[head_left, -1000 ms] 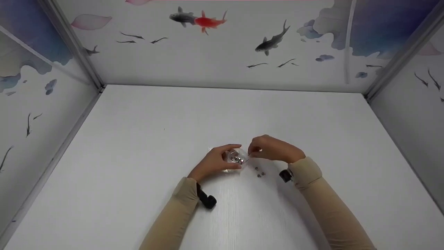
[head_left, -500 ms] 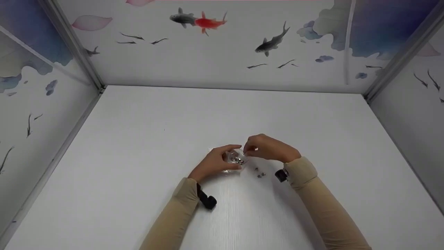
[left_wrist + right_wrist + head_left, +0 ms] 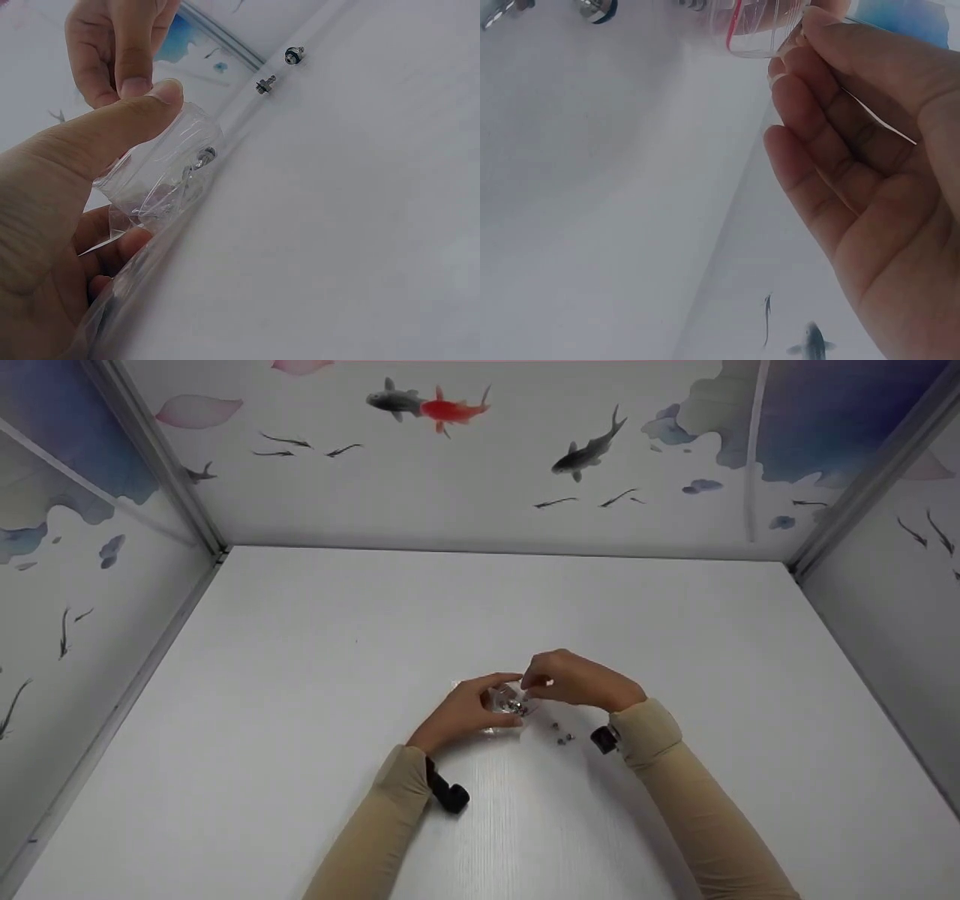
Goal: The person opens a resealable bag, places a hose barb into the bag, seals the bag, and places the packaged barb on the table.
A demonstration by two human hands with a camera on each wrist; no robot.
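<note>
In the head view, my left hand (image 3: pixel 459 712) grips a clear plastic bag (image 3: pixel 504 694), its thumb on one side and the fingers round the other. Small metal fittings (image 3: pixel 517 707) lie inside the bag near its mouth. My right hand (image 3: pixel 581 680) is at the bag's far right edge. Its thumb and index finger pinch the rim, beside a red line (image 3: pixel 735 22) on the plastic in the right wrist view; the fingertips are partly hidden. In the left wrist view, one fitting (image 3: pixel 205 157) shows through the plastic, and loose fittings (image 3: pixel 265 85) lie beyond it.
On the white table (image 3: pixel 300 660), a few loose metal fittings (image 3: pixel 561 741) lie just right of the bag's mouth. Printed wall panels (image 3: pixel 480 487) with fish pictures enclose the table at the back and both sides.
My right hand has moved slightly left, in to the bag's rim. The left hand and bag stay nearly still, and the loose fittings have not moved.
</note>
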